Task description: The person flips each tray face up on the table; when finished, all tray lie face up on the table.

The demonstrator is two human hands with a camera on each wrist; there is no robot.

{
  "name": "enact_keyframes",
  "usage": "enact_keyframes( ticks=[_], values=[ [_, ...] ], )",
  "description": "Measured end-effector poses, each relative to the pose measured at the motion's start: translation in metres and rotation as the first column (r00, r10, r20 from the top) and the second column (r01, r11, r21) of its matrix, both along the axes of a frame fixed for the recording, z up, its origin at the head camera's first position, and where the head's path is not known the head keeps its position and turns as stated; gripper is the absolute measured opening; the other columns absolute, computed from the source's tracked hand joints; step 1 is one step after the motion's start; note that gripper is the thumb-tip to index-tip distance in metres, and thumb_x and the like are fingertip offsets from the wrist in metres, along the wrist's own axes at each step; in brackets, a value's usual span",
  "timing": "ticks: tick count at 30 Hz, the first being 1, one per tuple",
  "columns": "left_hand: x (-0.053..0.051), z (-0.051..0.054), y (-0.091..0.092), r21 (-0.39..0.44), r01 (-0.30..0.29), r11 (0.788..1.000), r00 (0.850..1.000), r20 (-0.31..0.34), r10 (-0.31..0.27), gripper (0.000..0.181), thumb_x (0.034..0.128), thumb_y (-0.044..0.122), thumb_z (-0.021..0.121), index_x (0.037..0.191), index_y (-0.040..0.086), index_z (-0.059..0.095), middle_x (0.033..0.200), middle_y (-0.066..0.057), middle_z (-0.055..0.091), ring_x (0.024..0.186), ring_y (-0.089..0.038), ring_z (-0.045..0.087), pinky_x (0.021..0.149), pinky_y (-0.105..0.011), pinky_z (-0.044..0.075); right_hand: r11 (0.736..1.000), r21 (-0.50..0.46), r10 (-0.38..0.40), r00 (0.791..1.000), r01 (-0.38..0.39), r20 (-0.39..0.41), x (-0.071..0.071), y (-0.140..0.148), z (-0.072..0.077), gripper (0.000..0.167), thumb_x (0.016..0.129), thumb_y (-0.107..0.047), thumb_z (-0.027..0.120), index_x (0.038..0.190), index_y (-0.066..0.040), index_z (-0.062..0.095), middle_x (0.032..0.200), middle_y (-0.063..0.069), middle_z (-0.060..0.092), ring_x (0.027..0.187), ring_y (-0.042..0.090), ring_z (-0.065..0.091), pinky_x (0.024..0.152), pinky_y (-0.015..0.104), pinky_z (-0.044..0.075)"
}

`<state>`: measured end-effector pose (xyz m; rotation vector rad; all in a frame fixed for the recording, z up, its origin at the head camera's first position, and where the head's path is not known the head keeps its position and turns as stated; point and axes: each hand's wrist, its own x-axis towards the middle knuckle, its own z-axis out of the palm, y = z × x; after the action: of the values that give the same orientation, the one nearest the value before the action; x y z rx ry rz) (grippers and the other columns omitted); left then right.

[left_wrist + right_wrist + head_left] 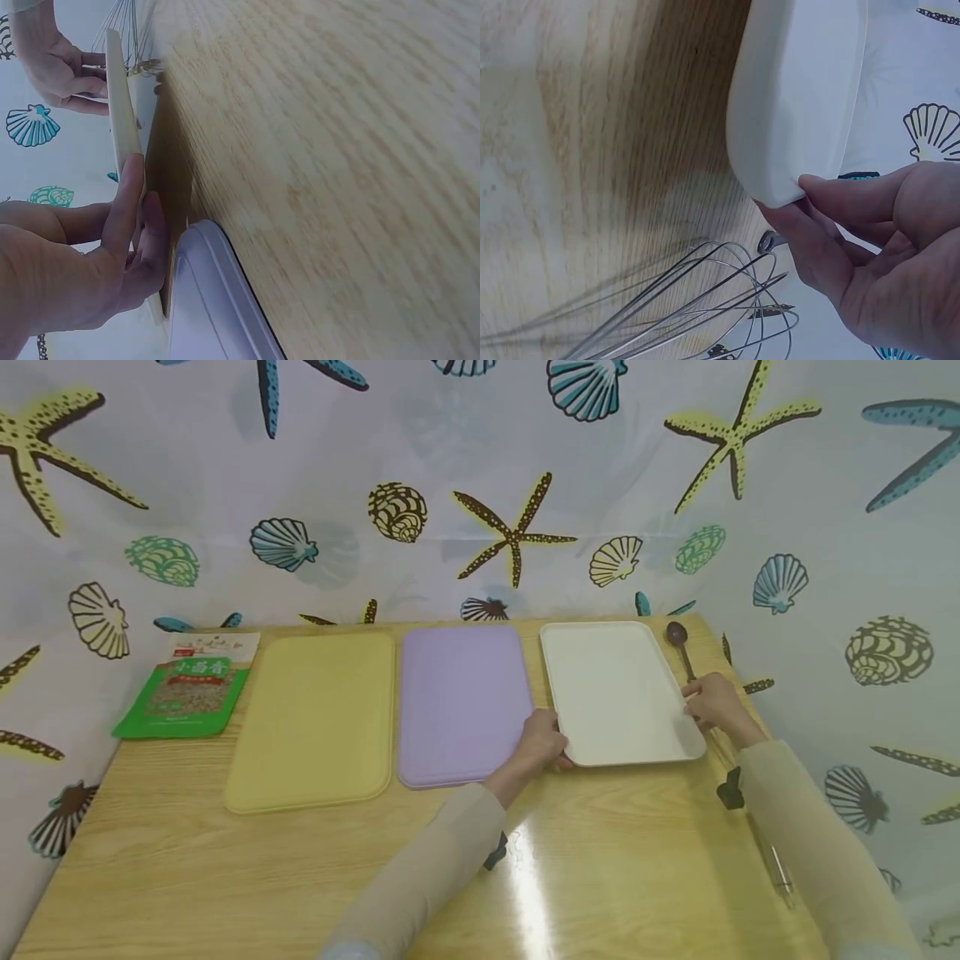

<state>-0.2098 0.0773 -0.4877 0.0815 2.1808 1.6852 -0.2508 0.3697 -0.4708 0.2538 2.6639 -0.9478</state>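
A white rectangular tray (618,693) is at the right side of the table, its near part raised off the wood in the wrist views. My left hand (542,739) pinches its near left corner, with fingers and thumb on the rim in the left wrist view. On the opposite side my right hand (720,703) pinches the rim (784,196) between thumb and fingers. Just right of the tray lies a dark spoon (677,635), its lower handle hidden by the right hand. A wire whisk (705,292) lies below that hand, partly covered by the forearm in the head view.
Left of the white tray lies a purple tray (465,702), close to my left hand. Farther left are a yellow tray (322,718) and a green packet (187,685). A patterned cloth (420,435) hangs behind the wooden table (225,877).
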Motion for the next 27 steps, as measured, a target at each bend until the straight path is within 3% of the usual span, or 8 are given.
enact_keyframes(
  ticks=[3, 9, 14, 18, 27],
  values=[
    [0.0008, 0.004, 0.0001, -0.075, 0.011, 0.997, 0.999, -0.03, -0.013, 0.026, 0.0783, -0.024, 0.045, 0.1, -0.019, 0.057, 0.095, -0.028, 0.061, 0.075, -0.04, 0.068, 0.063, -0.037, 0.06, 1.0, 0.002, -0.021, 1.0, 0.021, 0.021, -0.0035, 0.0001, -0.0037, 0.041, 0.088, 0.005, 0.055, 0.127, 0.018, 0.049, 0.125, 0.04, 0.048, 0.079, 0.028, 0.067, 0.065, 0.036, 0.06],
    [0.0007, 0.006, 0.0023, -0.175, 0.011, 0.984, 0.996, -0.087, -0.026, 0.025, 0.0752, -0.024, 0.045, 0.095, -0.019, 0.059, 0.089, -0.029, 0.064, 0.069, -0.039, 0.069, 0.057, -0.035, 0.059, 1.0, 0.015, -0.026, 0.999, 0.026, 0.029, -0.0024, -0.0038, -0.0007, 0.041, 0.087, 0.006, 0.056, 0.126, 0.018, 0.05, 0.127, 0.04, 0.047, 0.075, 0.027, 0.068, 0.065, 0.036, 0.06],
    [-0.0015, 0.003, 0.0055, -0.258, 0.02, 0.966, 0.993, -0.111, -0.05, 0.032, 0.0797, -0.021, 0.045, 0.111, -0.022, 0.053, 0.11, -0.038, 0.059, 0.062, -0.033, 0.07, 0.054, -0.031, 0.058, 1.0, 0.02, -0.021, 1.0, 0.02, 0.019, -0.0037, -0.0042, 0.0035, 0.04, 0.087, 0.007, 0.056, 0.125, 0.019, 0.05, 0.125, 0.04, 0.049, 0.071, 0.023, 0.066, 0.062, 0.036, 0.06],
    [-0.0036, 0.0016, 0.0071, -0.263, 0.023, 0.965, 0.992, -0.111, -0.053, 0.04, 0.0827, -0.02, 0.044, 0.123, -0.024, 0.045, 0.122, -0.042, 0.051, 0.062, -0.033, 0.07, 0.055, -0.031, 0.058, 0.999, 0.014, -0.034, 0.999, 0.034, 0.011, -0.005, -0.0046, 0.0047, 0.04, 0.087, 0.007, 0.056, 0.125, 0.018, 0.051, 0.121, 0.04, 0.051, 0.07, 0.024, 0.067, 0.061, 0.037, 0.06],
    [-0.0031, -0.0027, 0.0079, -0.279, 0.022, 0.96, 0.99, -0.131, -0.061, 0.042, 0.0822, -0.019, 0.045, 0.124, -0.023, 0.044, 0.122, -0.041, 0.052, 0.06, -0.032, 0.069, 0.054, -0.031, 0.058, 0.998, 0.053, -0.042, 0.999, 0.041, -0.001, -0.0045, -0.0074, 0.0021, 0.039, 0.086, 0.007, 0.057, 0.123, 0.018, 0.053, 0.123, 0.039, 0.051, 0.08, 0.033, 0.067, 0.063, 0.039, 0.06]
  ],
)
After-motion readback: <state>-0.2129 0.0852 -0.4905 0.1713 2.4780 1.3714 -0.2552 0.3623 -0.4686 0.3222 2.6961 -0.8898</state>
